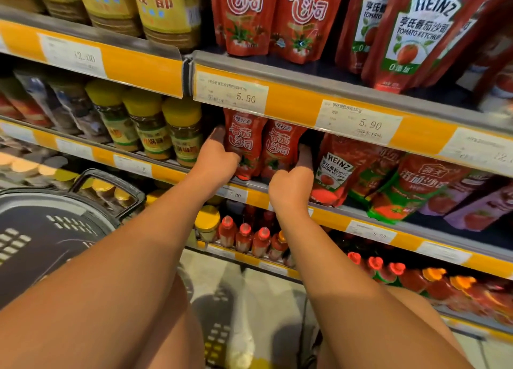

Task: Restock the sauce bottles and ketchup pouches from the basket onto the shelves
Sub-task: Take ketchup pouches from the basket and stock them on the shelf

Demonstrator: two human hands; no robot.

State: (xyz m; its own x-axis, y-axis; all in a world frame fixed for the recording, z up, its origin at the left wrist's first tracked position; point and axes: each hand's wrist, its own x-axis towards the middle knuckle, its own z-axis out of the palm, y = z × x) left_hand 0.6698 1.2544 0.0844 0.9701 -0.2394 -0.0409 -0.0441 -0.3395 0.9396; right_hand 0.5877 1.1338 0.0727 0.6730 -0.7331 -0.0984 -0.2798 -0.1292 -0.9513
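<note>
- There is a single view, from a wide-angle camera on the person's head, looking forward and down along both forearms.
- It faces a store shelf unit at close range; the middle shelf [361,210] with two red ketchup pouches [261,146] sits near the centre of the frame.
- The left hand [219,157] and right hand [291,185] reach away from the lens towards those pouches.
- The shelf rails slant down to the right, so the camera is tilted.
- A dark basket [50,230] fills the lower left, below the camera, and floor shows between the forearms.
- Straight edges bend near the borders.
</note>
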